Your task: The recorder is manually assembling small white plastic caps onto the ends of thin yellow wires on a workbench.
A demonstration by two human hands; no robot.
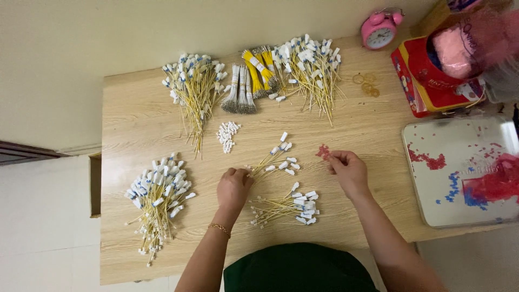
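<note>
Small bunch of wires: we hold a few thin yellow wires (pixel 270 159) with white end caps by their bare ends; they lie fanned on the worktop (pixel 140 130) between our two hands.
Left hand: our left hand (pixel 233 186) is closed around the bare ends of that bunch, fingers curled tight.
Right hand: our right hand (pixel 348 168) rests well apart from the left, fingertips pinched together at a little heap of red pieces (pixel 323 152); we cannot tell whether a piece sits between them.
Nearby bundle: a second bundle (pixel 286 208) of capped wires lies just below, between our wrists.
Loose white caps: a small pile (pixel 227 135) lies above our left hand.
Farther out: larger heaps of capped wires at the left (pixel 157 203) and along the far edge (pixel 194 89), and a tray (pixel 427 203) with red and blue pieces at the right.
Risk: we judge the red pieces could scatter if our right hand brushes the heap, and the fanned wires could tangle with the bundle below if we drag them.
</note>
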